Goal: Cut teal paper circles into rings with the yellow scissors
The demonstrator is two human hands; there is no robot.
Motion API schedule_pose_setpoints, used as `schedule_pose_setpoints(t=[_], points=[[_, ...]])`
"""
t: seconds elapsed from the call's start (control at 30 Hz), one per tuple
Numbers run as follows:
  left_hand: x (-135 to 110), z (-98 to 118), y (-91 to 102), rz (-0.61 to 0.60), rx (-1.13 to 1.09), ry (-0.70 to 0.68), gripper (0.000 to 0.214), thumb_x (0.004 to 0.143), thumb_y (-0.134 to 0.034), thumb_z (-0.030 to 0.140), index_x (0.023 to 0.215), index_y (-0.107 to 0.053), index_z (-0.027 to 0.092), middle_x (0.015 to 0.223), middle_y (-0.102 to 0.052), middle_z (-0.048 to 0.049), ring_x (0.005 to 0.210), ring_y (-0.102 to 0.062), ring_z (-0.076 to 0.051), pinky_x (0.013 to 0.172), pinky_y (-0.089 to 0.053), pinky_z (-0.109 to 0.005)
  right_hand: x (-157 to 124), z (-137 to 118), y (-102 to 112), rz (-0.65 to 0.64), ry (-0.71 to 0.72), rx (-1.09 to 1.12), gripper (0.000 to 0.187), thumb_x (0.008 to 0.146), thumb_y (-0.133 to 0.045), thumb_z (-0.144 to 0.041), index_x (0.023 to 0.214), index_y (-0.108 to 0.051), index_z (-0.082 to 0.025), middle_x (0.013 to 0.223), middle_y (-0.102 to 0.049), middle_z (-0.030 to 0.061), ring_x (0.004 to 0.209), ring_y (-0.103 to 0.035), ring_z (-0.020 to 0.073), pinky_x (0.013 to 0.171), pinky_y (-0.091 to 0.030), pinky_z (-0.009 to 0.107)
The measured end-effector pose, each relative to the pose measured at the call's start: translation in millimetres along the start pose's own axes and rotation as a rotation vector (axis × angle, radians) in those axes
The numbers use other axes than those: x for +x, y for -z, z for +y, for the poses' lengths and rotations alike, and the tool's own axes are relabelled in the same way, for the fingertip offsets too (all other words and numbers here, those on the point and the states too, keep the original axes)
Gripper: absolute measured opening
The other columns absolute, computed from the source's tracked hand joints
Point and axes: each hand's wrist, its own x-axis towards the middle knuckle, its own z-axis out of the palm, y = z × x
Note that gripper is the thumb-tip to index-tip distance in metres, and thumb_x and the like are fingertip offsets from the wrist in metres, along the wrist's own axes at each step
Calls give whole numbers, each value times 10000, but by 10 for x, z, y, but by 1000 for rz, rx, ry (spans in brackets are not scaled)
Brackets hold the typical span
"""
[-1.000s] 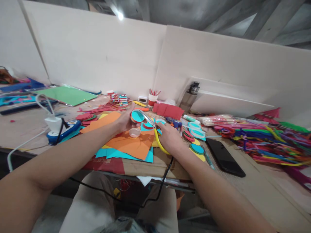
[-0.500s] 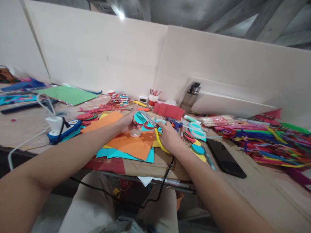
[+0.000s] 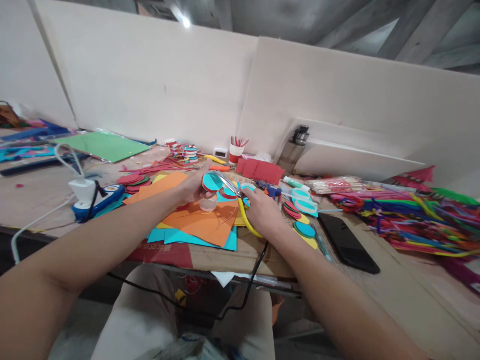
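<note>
My left hand [image 3: 193, 187] is closed around a small round piece [image 3: 212, 182] with a teal top and a red band round its side. In my right hand [image 3: 265, 214] are scissors [image 3: 243, 216] with yellow handles; their metal blades reach left to the edge of the round piece. Whether the blades touch it is hard to tell. Below my left hand sits a clear round lid or cup [image 3: 208, 204] on orange paper sheets [image 3: 202, 227]. A similar red-banded, teal-topped piece [image 3: 230, 192] lies behind the blades.
Teal sheets [image 3: 187, 241] stick out under the orange ones. At right lie teal rings [image 3: 304, 206], a black phone [image 3: 348, 243] and colourful pipe cleaners [image 3: 405, 220]. A blue power strip [image 3: 98, 202] stands at left. A bottle [image 3: 294, 150] leans by the white wall panels.
My left hand and the round piece have shifted slightly left, and the teal top is tilted a little differently. The right hand with the scissors has barely moved.
</note>
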Motion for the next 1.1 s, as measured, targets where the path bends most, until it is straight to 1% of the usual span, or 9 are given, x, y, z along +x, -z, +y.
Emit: schedule_pose_setpoints(t=[0.13,0.23,0.3,0.43,0.6,0.77,0.87,0.93,1.1], points=[[-37,59,-43,-5,-85,-7,784,847,-281,795,679,-630,113,607,-661,-154,359,-506,-127,319,-262,-203,2,-5,14,-11,-11,-13,440,906,-442,-190,1328,-552,-249,1167,-665,110,963,-667,253,753,-451,311],[-66,88,-100,-25,-156,-32,741,892,-281,737,770,-647,105,693,-695,-166,452,-587,-156,353,-346,-211,1,-8,29,-5,-31,-22,359,931,-433,-238,1256,-586,-251,1107,-681,104,924,-677,260,714,-446,308],[-72,87,-126,-9,-180,-34,708,913,-297,702,775,-644,100,706,-696,-159,476,-598,-155,377,-381,-215,1,-9,29,-1,-35,-27,339,933,-437,-249,1234,-594,-250,1084,-683,100,918,-678,261,702,-442,303],[-47,66,-116,15,-184,-29,692,930,-288,678,744,-628,105,677,-682,-141,446,-570,-136,358,-345,-200,4,-1,2,4,-26,-13,353,928,-462,-258,1259,-584,-244,1104,-666,109,947,-666,266,719,-446,307],[-15,30,-60,-26,-133,-13,704,903,-313,712,735,-638,110,612,-651,-117,411,-544,-128,344,-324,-195,11,22,-44,23,3,95,373,950,-472,-339,1294,-571,-235,1159,-604,130,969,-648,250,758,-462,298],[-11,-7,-42,-64,-72,22,760,877,-309,749,676,-644,98,570,-624,-116,402,-537,-123,336,-318,-192,8,32,-85,27,20,182,402,937,-509,-324,1324,-554,-228,1204,-568,129,1030,-622,223,840,-463,278],[-11,-9,-40,-75,-58,17,774,861,-326,765,667,-647,89,578,-633,-132,396,-537,-122,326,-310,-187,5,26,-83,19,20,171,409,916,-528,-292,1321,-559,-236,1229,-579,120,1084,-606,229,877,-454,282],[-18,4,-46,-65,-69,15,758,855,-351,764,677,-648,89,587,-643,-137,384,-535,-121,320,-313,-185,2,16,-64,11,13,134,412,913,-504,-250,1321,-561,-235,1212,-596,118,1076,-612,235,868,-454,293],[-55,55,-71,-10,-124,32,681,891,-365,707,800,-668,105,614,-673,-123,393,-573,-136,353,-395,-190,-6,-5,-15,8,0,52,432,908,-450,-192,1325,-553,-238,1159,-626,112,985,-640,238,804,-455,308]])
